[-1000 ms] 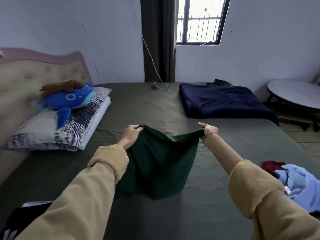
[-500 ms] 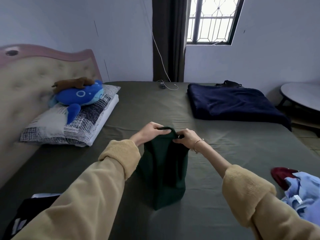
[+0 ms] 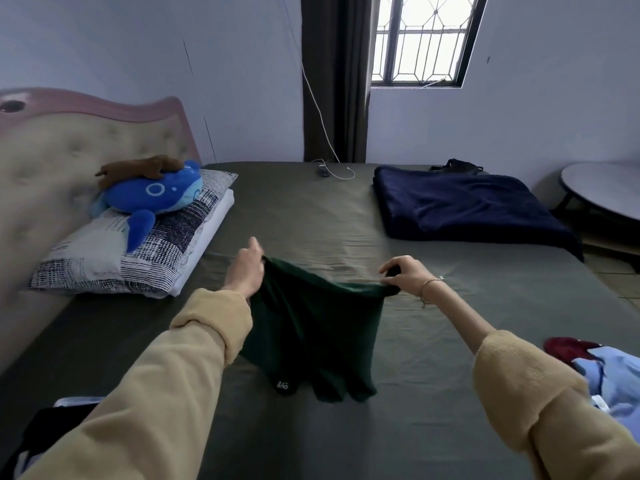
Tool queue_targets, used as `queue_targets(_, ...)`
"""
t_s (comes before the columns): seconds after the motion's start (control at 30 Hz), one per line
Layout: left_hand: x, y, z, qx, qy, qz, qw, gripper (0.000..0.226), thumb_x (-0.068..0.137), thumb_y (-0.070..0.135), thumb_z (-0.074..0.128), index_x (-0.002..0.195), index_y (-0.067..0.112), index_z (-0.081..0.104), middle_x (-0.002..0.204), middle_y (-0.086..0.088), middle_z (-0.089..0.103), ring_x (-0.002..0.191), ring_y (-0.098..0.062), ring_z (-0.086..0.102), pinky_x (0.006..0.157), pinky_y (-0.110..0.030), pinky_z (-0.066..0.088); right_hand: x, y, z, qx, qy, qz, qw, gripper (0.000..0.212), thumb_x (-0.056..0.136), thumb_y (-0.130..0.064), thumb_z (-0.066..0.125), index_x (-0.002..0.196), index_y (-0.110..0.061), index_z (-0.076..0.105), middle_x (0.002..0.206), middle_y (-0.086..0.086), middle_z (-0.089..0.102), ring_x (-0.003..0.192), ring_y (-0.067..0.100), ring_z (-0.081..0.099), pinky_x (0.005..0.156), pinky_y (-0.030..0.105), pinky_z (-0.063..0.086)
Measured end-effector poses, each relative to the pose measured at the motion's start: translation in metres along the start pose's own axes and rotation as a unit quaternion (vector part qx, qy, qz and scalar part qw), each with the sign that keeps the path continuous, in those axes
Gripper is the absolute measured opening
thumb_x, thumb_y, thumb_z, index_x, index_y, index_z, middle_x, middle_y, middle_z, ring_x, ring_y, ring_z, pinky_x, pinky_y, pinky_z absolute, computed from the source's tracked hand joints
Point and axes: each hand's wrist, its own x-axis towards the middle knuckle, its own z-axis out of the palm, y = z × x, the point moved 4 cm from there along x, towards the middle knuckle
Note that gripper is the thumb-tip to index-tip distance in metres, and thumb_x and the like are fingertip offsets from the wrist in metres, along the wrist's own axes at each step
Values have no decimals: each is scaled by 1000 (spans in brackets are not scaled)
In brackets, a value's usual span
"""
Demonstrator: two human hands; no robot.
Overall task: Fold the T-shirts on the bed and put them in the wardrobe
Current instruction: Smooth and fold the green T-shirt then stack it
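Both hands are up over the middle of the bed (image 3: 346,216), apart from each other, each pinching one top corner of the dark green T-shirt (image 3: 311,327). Left hand (image 3: 244,270) grips the left corner, fingers curled round the cloth. Right hand (image 3: 403,273) grips the right corner, thumb and fingers closed on the fabric, bracelet on the wrist. The top edge of the shirt sags between the two hands. The shirt hangs down from them; its lower edge reaches the olive sheet, though whether it rests on it or hangs just clear is hard to tell from this angle. Small white logo near the bottom left of the shirt. It looks already folded narrower than a full shirt.

Both arms are in tan fleece sleeves (image 3: 194,368).

More clothes at bed's right edge: a light blue garment (image 3: 613,382) with a dark red garment (image 3: 568,348) touching it on its far side. Black item with white trim (image 3: 52,424) at the bottom left, mostly behind the left sleeve.

Far side: folded navy blanket (image 3: 464,206) on the bed's right part. Patterned pillow (image 3: 138,251) on a white one by the headboard (image 3: 52,168), blue whale plush (image 3: 152,195) on top, brown plush (image 3: 138,168) lying on the whale. White charger cable (image 3: 332,168) runs down the wall onto the bed. Round counter (image 3: 602,188) past the bed's right side.
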Motion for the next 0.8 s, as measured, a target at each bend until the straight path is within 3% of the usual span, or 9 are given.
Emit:
queue_targets(0.07, 2, -18, -1, 14, 9, -33, 999, 13, 92, 1, 45, 103, -1, 51, 99, -28, 63, 93, -41, 61, 73, -42, 44, 1, 18, -6, 211, 27, 85, 973, 27, 86, 5, 61, 111, 14, 60, 90, 13, 57, 58, 8, 60, 49, 12, 50)
queue_targets(0.2, 6, -34, 2, -18, 4, -63, 998, 5, 88, 2, 55, 88, 3, 60, 95, -20, 66, 90, -34, 61, 74, -38, 46, 0, 32, -9, 457, 25, 145, 877, 33, 83, 14, 58, 115, 17, 52, 78, 14, 60, 54, 12, 66, 53, 13, 53)
queue_targets(0.37, 8, -34, 14, -80, -50, -74, 993, 10, 85, -1, 57, 85, 3, 66, 93, -17, 68, 91, -31, 62, 78, -33, 46, 11, 53, -5, 434, 123, 206, 868, 32, 80, 7, 66, 109, 15, 55, 85, 16, 60, 59, 10, 66, 55, 14, 53)
queue_targets(0.43, 8, -33, 18, -81, -77, -71, 991, 10, 84, -1, 59, 83, 6, 66, 92, -16, 68, 91, -31, 62, 76, -31, 45, 13, 57, -3, 450, 158, 233, 847, 31, 79, 1, 71, 105, 10, 57, 105, 15, 56, 81, 18, 61, 60, 15, 51)
queue_targets(0.5, 8, -32, 23, -80, -107, -68, 989, 10, 83, 1, 62, 81, 10, 64, 91, -15, 67, 88, -30, 61, 74, -30, 44, 9, 54, -4, 509, 176, 258, 802, 40, 78, -7, 74, 111, 10, 59, 106, 13, 58, 78, 14, 59, 55, 10, 46)
queue_targets(0.6, 5, -30, 28, -78, -140, -65, 985, 10, 83, 4, 67, 81, 13, 62, 83, -9, 60, 76, -21, 53, 69, -27, 40, 1, 59, -4, 517, 169, 268, 795, 32, 84, 1, 65, 109, 13, 49, 115, 23, 58, 92, 28, 68, 63, 33, 52)
queue_targets(0.67, 4, -30, 32, -75, -151, -64, 984, 14, 82, 6, 70, 78, 14, 59, 80, -6, 56, 74, -19, 50, 68, -26, 38, -6, 60, -2, 505, 131, 273, 808, 11, 89, 6, 55, 88, 2, 46, 130, 27, 49, 114, 38, 57, 59, 30, 54)
queue_targets(0.7, 4, -29, 34, -72, -154, -63, 983, 15, 81, 7, 70, 77, 15, 58, 80, -5, 56, 75, -19, 50, 69, -27, 39, -9, 61, 0, 523, 117, 271, 800, 15, 90, 7, 53, 82, -3, 44, 134, 25, 47, 117, 36, 54, 54, 25, 55)
queue_targets(0.8, 3, -29, 36, -56, -162, -57, 984, 16, 80, 8, 72, 76, 15, 58, 82, -7, 57, 79, -24, 55, 75, -31, 45, -12, 71, 4, 532, 114, 272, 794, 10, 91, 6, 51, 93, -3, 47, 129, 17, 51, 109, 29, 62, 50, 21, 54)
